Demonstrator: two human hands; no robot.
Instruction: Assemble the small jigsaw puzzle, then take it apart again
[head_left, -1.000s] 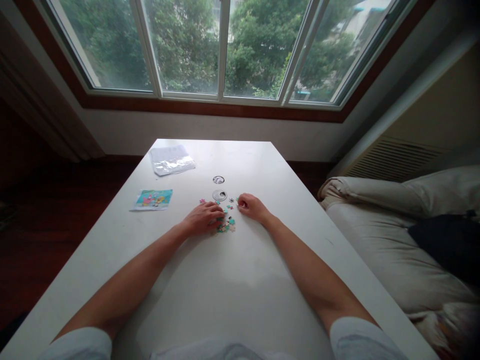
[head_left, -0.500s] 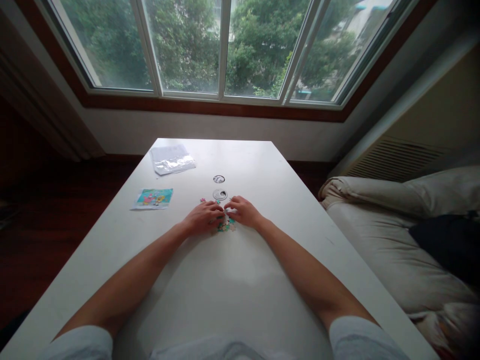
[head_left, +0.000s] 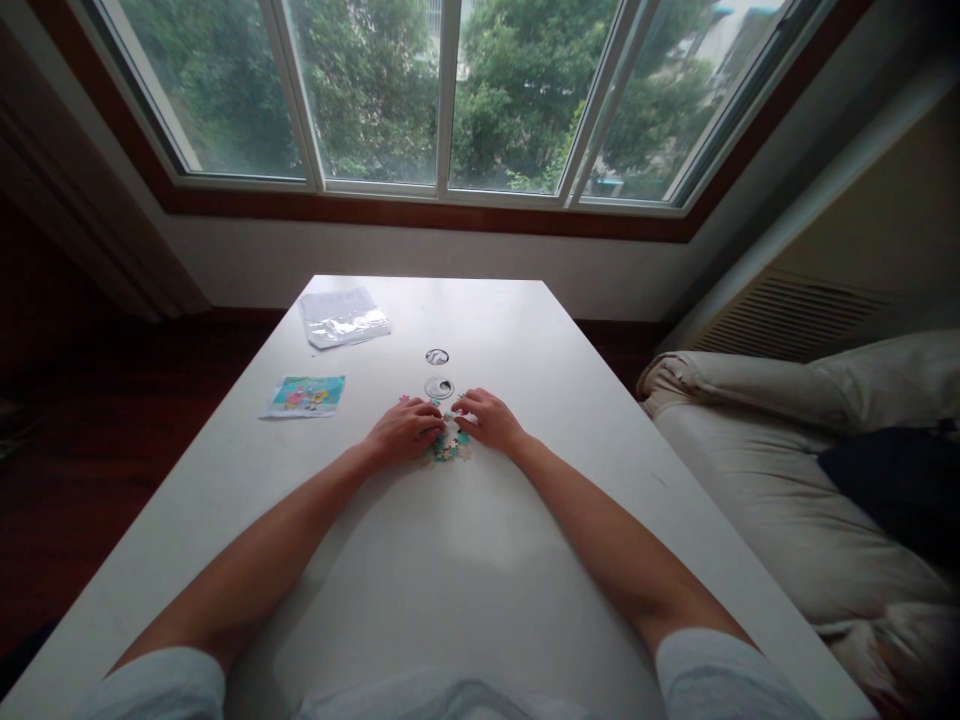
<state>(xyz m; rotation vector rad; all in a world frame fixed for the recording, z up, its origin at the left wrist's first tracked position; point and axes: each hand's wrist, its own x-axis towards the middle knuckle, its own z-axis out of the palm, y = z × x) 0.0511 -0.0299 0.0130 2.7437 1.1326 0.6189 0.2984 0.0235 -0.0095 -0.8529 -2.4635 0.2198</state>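
Observation:
Small jigsaw puzzle pieces (head_left: 445, 451), teal and pale, lie in a loose pile on the white table (head_left: 465, 580), between and just below my hands. My left hand (head_left: 409, 430) rests at the left of the pile with its fingers curled inward at the pieces. On the right side my right hand (head_left: 487, 420) is bent the same way, its fingertips drawn together near the pile's upper edge. What either set of fingertips holds is too small to make out. A few pink and teal pieces (head_left: 404, 399) lie just beyond my left fingers.
A colourful cartoon picture sheet (head_left: 306, 397) lies at the left. Behind it is a clear plastic bag (head_left: 345, 318). Two round table fittings (head_left: 439, 387) sit beyond my hands. A beige sofa (head_left: 750, 470) stands along the right, and a window (head_left: 442, 100) faces me.
My left hand has drawn slightly left, and my fingertips are a little farther apart. More of the puzzle pieces between them shows.

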